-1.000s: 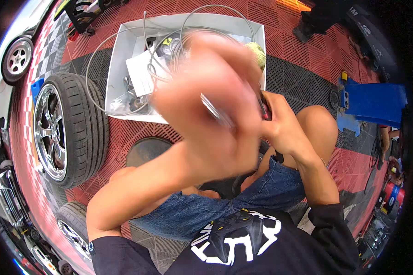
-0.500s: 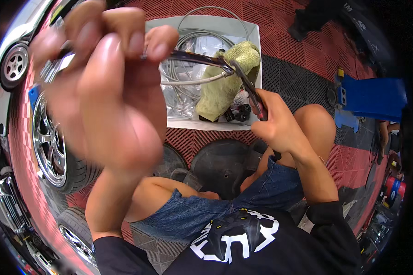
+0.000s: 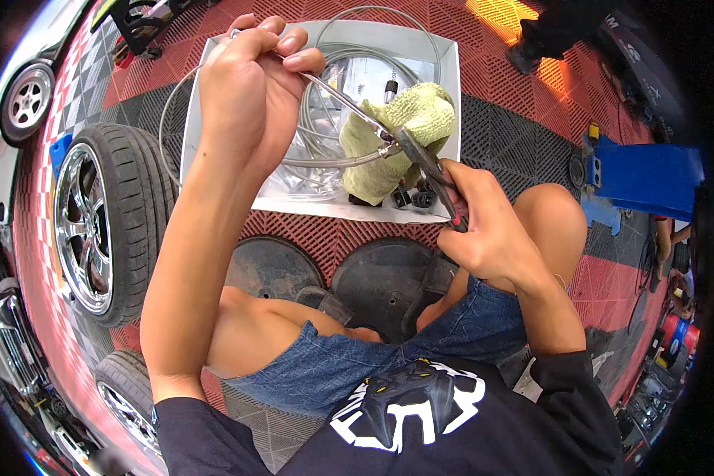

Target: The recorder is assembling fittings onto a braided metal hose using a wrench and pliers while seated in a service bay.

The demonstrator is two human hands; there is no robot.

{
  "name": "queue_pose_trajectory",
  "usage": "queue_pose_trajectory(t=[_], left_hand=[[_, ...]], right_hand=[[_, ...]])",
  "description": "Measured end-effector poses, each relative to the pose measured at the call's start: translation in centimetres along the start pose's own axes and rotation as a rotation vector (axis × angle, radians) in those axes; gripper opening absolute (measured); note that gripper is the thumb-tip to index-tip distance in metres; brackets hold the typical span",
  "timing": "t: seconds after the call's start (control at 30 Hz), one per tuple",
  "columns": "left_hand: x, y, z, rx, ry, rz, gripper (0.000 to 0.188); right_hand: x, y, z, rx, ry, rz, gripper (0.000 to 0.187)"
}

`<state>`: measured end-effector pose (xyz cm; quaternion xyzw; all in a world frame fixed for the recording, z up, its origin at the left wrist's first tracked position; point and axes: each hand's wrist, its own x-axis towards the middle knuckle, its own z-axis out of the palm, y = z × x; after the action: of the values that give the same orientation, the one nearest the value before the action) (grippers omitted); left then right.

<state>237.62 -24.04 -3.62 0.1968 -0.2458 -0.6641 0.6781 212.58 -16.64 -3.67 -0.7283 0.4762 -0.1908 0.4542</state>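
Observation:
My left hand (image 3: 254,87), raised over the box, has its fingers curled round the far end of a slim shiny wrench (image 3: 343,99). The wrench's other end meets a small metal fitting (image 3: 386,149) on the end of a braided steel hose (image 3: 325,163). My right hand (image 3: 488,226) is closed round pliers (image 3: 432,170) with dark jaws and red-and-black handles; the jaws are up against the fitting. Just behind the tools lies a yellow-green cloth (image 3: 365,174), bunched in the white box (image 3: 325,211). How the wrench's tip seats on the fitting is too small to tell.
Coiled hose (image 3: 341,51), clear plastic bags and black fittings (image 3: 420,197) lie in the box. A chrome wheel with a tyre (image 3: 139,230) stands at left. A blue metal piece (image 3: 642,178) is at right. Another person's dark shoe (image 3: 522,57) is at the far right.
My left hand has come down and away from the camera, swinging the wrench's held end with it. My right hand with the pliers stays almost in place at the fitting.

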Motion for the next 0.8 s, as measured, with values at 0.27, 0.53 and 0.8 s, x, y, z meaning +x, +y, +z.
queue_pose_trajectory(t=[0.27, 0.53, 0.8], left_hand=[[0.8, -1.5, 0.1, 0.198, 0.118, -0.252, 0.023], [1.3, -1.7, -0.7, 0.011, 0.142, -0.276, 0.032], [1.0, -1.7, 0.5, 0.078, 0.091, -0.026, 0.021]], right_hand=[[0.1, 0.0, 0.0, 0.002, -0.042, -0.051, 0.03], [0.1, -0.1, -0.2, 0.041, -0.057, 0.003, 0.032], [0.2, -0.2, -0.2, 0.067, -0.054, 0.029, 0.03]])
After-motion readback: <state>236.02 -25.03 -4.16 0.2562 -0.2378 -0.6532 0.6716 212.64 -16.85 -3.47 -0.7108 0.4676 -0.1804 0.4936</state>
